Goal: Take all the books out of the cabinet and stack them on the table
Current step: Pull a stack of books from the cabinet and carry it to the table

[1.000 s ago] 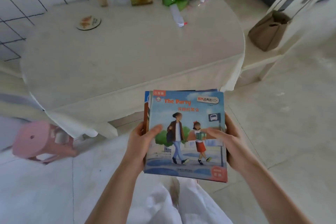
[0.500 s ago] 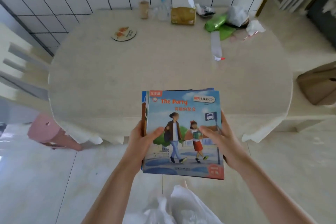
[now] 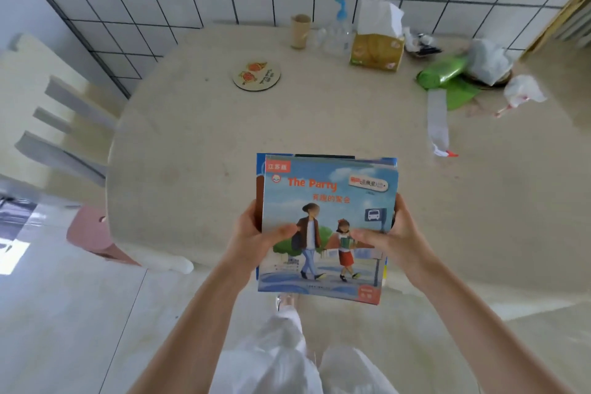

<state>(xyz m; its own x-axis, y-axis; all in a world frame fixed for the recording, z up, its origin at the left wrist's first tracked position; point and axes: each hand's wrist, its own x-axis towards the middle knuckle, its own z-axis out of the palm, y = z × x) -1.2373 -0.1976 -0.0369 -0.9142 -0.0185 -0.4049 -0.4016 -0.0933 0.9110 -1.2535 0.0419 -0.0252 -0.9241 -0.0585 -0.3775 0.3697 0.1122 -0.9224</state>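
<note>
A: Which step is this?

B: The carry, I'd say, near its end. Both hands hold a small pile of books (image 3: 326,227) in the air over the near edge of the table (image 3: 198,137), level with the person's waist. The cabinet is out of sight.

A: How is the pile held?

B: The left hand (image 3: 256,240) grips the left edge, thumb lying across the top cover, fingers hidden underneath. The right hand (image 3: 393,240) grips the right edge the same way, thumb on the cover. Both are curled round the pile, not flat under it.

A: And next?

B: Probably lowering the pile onto the bare cloth ahead. That patch lies well apart from the round coaster (image 3: 256,74), the tissue box (image 3: 377,49) and the green bag (image 3: 443,73) along the far side. The covers are slightly staggered, so they may want squaring up once down.

A: Anything readable?

B: The top cover says "The Party" in orange, with blue Chinese characters beneath it. A red tag sits in the upper left corner and a white label in the upper right, both too blurred to read. The drawing shows two figures walking past a bus stop sign.
</note>
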